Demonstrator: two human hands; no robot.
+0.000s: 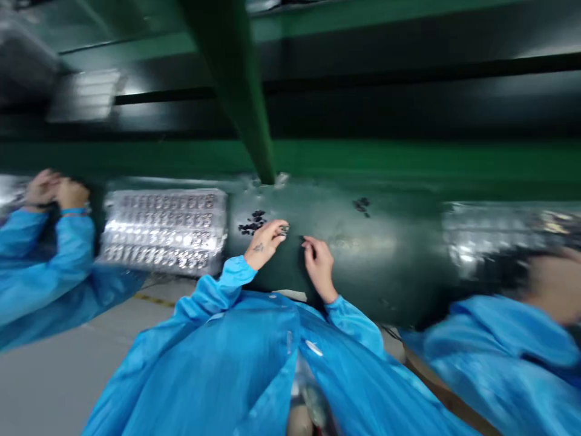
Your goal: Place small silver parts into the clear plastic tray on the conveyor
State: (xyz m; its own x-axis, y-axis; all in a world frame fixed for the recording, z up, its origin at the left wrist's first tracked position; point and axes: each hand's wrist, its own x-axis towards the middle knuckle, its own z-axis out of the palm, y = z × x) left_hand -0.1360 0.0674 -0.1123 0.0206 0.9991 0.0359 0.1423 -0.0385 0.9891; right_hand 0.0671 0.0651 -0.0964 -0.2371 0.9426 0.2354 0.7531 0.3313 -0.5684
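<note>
My left hand [267, 242] rests on the dark green work surface [381, 254], its fingertips pinched on a small dark part beside a little pile of small black parts [253, 223]. My right hand [318, 261] lies just to the right of it, fingers curled with the tips on the surface; whether it holds anything is too blurred to tell. Both arms are in blue sleeves. A clear plastic tray [163, 230] with rows of small round pockets sits left of my left hand.
A green post [236, 85] rises behind the hands. A co-worker's hands [54, 191] in blue sleeves work at the far left. Another person in blue [521, 339] sits at the right, next to a second shiny tray [481, 236]. A few black parts [362, 206] lie farther right.
</note>
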